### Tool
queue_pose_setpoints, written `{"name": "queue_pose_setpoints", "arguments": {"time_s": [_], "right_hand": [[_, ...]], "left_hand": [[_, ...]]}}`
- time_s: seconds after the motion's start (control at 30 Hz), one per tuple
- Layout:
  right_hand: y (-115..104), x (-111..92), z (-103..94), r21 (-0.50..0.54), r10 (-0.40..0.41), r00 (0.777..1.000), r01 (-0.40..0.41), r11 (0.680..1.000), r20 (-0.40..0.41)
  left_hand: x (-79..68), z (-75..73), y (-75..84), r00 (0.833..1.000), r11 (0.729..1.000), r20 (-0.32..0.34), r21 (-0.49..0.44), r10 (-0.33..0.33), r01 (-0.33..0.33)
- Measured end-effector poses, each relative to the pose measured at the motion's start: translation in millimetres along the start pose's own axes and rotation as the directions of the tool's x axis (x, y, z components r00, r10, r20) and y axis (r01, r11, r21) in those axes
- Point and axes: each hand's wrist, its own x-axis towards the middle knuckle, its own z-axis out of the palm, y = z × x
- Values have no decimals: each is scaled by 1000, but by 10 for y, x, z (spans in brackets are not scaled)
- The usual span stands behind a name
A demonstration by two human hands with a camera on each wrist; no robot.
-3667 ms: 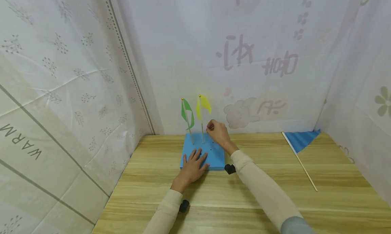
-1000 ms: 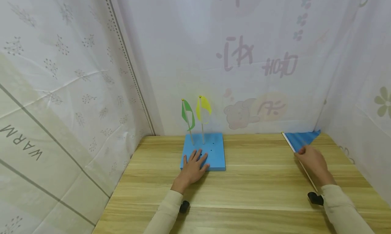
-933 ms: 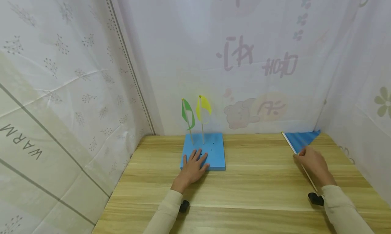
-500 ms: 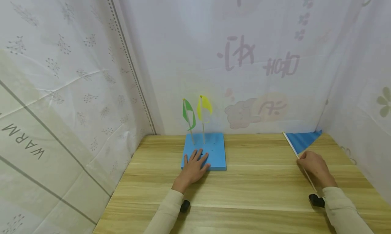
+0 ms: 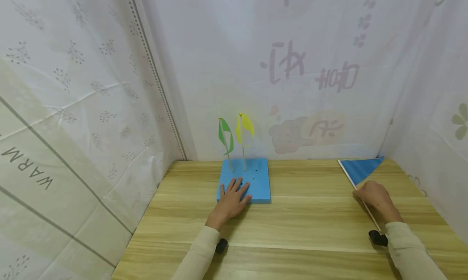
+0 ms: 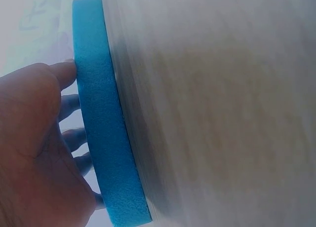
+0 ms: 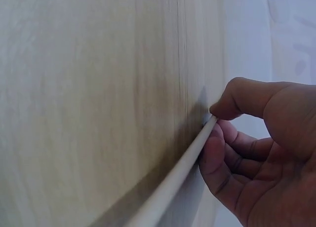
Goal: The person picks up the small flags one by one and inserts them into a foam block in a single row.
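My left hand (image 5: 230, 203) rests with spread fingers on a flat blue foam block (image 5: 261, 188). In the left wrist view, its fingertips press the face of the block (image 6: 106, 123). A green pennant flag (image 5: 227, 138) and a yellow pennant flag (image 5: 245, 129) stand on sticks in the block's back left part, the green one leaning. At the right, my right hand (image 5: 374, 195) pinches the stick of a blue pennant flag (image 5: 360, 169). Thumb and fingers of the right hand (image 7: 261, 138) meet on the wooden stick (image 7: 173, 182) in the right wrist view.
Small dark holes (image 5: 254, 179) show in the block's top. The wooden table (image 5: 310, 227) reaches back to a printed curtain (image 5: 219, 68), with more curtain on both sides. A black wrist camera (image 5: 378, 238) sits under the right forearm, another (image 5: 221, 246) under the left.
From beside the yellow flag, my right hand has gone right to the blue flag. Within the last second it has shifted slightly down the stick and pinched it. My left hand stays put.
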Motion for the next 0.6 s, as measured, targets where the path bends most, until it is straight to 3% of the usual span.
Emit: {"name": "queue_pose_setpoints", "arguments": {"time_s": [0.43, 0.6], "right_hand": [[22, 12, -29, 30, -37, 999, 36, 999, 21], [-17, 16, -74, 31, -12, 999, 11, 999, 49]], "left_hand": [[-3, 9, -19, 1000, 1000, -5, -6, 21, -21], [15, 44, -44, 1000, 1000, -2, -15, 11, -11]]}}
